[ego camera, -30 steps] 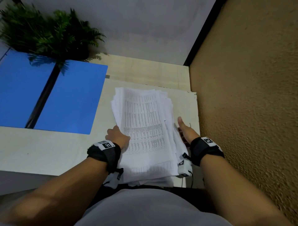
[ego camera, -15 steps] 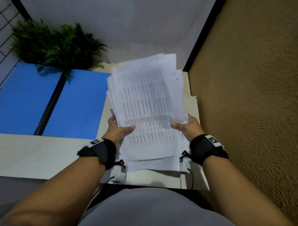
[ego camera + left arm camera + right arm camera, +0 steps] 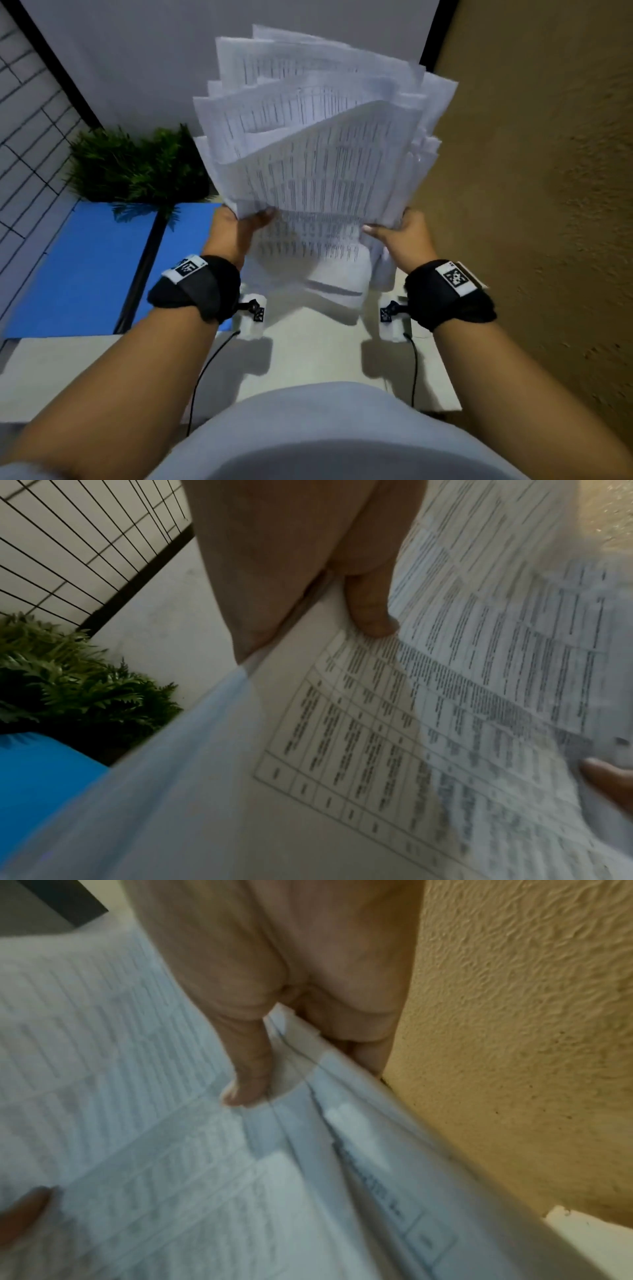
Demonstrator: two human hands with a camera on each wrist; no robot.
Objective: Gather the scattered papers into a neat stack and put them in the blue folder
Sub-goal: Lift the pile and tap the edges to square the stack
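A thick, uneven stack of printed papers (image 3: 318, 164) stands nearly upright above the white table (image 3: 308, 353), its sheets fanned out at the top. My left hand (image 3: 236, 226) grips the stack's left edge, thumb on the front sheet (image 3: 369, 615). My right hand (image 3: 397, 233) grips the right edge, thumb pressed on the front (image 3: 246, 1088). The papers (image 3: 411, 750) fill both wrist views, blurred in the right wrist one (image 3: 154, 1150). The open blue folder (image 3: 82, 267) lies flat on the table to the left, apart from the stack.
A green potted plant (image 3: 137, 164) stands behind the folder, and shows too in the left wrist view as foliage (image 3: 68, 685). A rough ochre wall (image 3: 534, 171) runs close along the table's right side. A tiled wall (image 3: 24, 137) is at far left.
The stack lay flat on the table with my hands at its sides; both hands gripped it and lifted it, tilting it upright and higher toward the camera.
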